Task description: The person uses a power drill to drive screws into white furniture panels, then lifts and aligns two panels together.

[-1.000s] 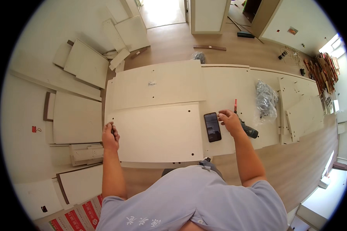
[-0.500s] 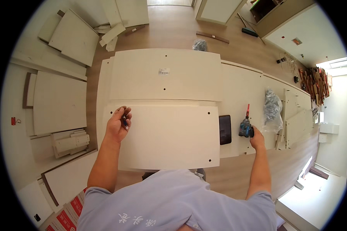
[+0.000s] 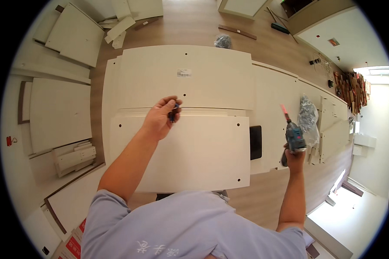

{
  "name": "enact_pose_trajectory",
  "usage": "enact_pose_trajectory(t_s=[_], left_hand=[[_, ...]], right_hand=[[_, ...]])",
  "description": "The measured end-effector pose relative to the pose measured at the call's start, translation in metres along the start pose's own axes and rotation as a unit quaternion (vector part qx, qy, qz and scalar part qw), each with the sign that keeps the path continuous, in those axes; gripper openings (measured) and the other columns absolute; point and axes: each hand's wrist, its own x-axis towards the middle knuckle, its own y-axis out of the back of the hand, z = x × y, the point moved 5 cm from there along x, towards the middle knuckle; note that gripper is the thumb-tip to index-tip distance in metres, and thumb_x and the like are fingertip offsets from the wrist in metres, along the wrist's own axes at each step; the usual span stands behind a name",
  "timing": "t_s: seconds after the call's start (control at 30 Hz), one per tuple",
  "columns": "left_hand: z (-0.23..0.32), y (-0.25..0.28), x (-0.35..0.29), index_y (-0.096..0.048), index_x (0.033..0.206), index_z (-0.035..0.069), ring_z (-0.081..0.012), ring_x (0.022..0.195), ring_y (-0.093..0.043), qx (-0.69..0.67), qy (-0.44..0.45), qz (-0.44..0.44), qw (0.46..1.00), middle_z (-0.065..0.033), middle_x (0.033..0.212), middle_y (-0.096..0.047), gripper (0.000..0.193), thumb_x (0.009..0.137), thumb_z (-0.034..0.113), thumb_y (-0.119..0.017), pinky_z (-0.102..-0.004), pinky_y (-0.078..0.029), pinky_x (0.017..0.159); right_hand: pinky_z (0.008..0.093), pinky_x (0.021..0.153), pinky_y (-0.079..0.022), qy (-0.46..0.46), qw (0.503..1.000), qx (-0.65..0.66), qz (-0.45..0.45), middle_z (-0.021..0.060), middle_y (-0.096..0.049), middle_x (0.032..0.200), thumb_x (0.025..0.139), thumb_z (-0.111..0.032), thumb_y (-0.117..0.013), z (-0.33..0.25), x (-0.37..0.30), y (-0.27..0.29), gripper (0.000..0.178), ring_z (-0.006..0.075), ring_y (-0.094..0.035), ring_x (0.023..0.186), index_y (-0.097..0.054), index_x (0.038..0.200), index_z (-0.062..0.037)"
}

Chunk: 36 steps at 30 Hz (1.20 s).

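Seeing a big flat white rectangular panel [image 3: 60,114] propped up at the far left, plus a pile of narrow white boards [image 3: 75,159] near its lower edge. Then holding some small dark-and-blue pieces [image 3: 173,115] in the left hand [image 3: 159,117], with fingers pinched narrow around them; can't tell what kind, too tiny tbh. Looks to be over the narrow gap between a white rectangular board with dark round holes [image 3: 194,155] and a white board with a paper sticker [image 3: 220,82]. Can spot a flat black rectangular phone [image 3: 256,142] just beside the holed board's right edge. Next, gripping a blue-green and black power drill [image 3: 295,137] in the right hand [image 3: 294,159], with fingers wrapped around the handle and the long red tip [image 3: 284,110] pointing away from the body. Worth mentioning a clear plastic bag of grey stuff [image 3: 308,116] near the drill, then reddish-brown wood strips [image 3: 352,93] heaped at far right.
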Motion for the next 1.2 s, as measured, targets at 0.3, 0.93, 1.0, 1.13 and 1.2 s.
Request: enact_pose_trajectory(t_s=[0.3, 0.93, 1.0, 1.13, 1.2], left_hand=[[-0.04, -0.044, 0.0, -0.063, 0.118, 0.01, -0.0143, 0.093, -0.066, -0.019, 0.068, -0.022, 0.997, -0.0049, 0.108, -0.069, 0.014, 0.107, 0.017, -0.058, -0.0267, -0.057, 0.073], [-0.049, -0.036, 0.013, -0.049, 0.149, 0.005, -0.0083, 0.079, -0.059, 0.137, 0.065, -0.033, 0.988, -0.004, 0.109, -0.068, 0.045, 0.107, 0.02, -0.057, -0.0238, -0.049, 0.063], [-0.035, -0.022, 0.03, -0.047, 0.151, 0.005, -0.0104, 0.08, -0.059, 0.263, 0.057, -0.02, 0.963, -0.0032, 0.107, -0.068, 0.051, 0.105, 0.021, -0.059, -0.0265, -0.051, 0.067], [0.031, 0.011, 0.062, -0.048, 0.151, 0.008, -0.0223, 0.087, -0.064, 0.567, -0.126, 0.042, 0.813, -0.0082, 0.102, -0.07, 0.057, 0.099, 0.023, -0.066, -0.0358, -0.054, 0.081], [0.056, 0.035, 0.075, -0.048, 0.15, 0.01, -0.0286, 0.095, -0.066, 0.673, -0.141, 0.069, 0.723, -0.0122, 0.102, -0.07, 0.058, 0.097, 0.023, -0.068, -0.0407, -0.053, 0.089]], right_hand=[[0.0372, 0.079, -0.061, -0.128, 0.92, 0.339, -0.147, 0.0177, -0.07, 0.12, 0.086, 0.007, -0.071, -0.181, 0.0, -0.178, 0.059, 0.0241, -0.071, 0.1, -0.051, 0.141, 0.0013], [0.0287, 0.067, -0.051, -0.109, 0.975, 0.075, -0.176, 0.0018, -0.07, 0.084, 0.085, -0.003, -0.078, -0.178, 0.033, -0.211, 0.023, 0.009, -0.062, 0.076, -0.069, 0.106, -0.0011], [0.0306, 0.07, -0.052, -0.142, 0.971, 0.052, -0.184, 0.0039, -0.071, 0.085, 0.087, -0.011, -0.076, -0.179, 0.051, -0.221, 0.023, 0.0118, -0.063, 0.077, -0.069, 0.106, -0.0011], [0.0326, 0.076, -0.052, -0.171, 0.964, 0.056, -0.197, 0.0057, -0.072, 0.085, 0.09, -0.018, -0.071, -0.184, 0.086, -0.249, 0.021, 0.0158, -0.067, 0.08, -0.069, 0.102, -0.0017], [0.0332, 0.076, -0.053, -0.167, 0.961, 0.034, -0.219, 0.0061, -0.072, 0.085, 0.09, -0.019, -0.07, -0.179, 0.099, -0.261, 0.02, 0.0165, -0.068, 0.08, -0.068, 0.1, -0.002]])
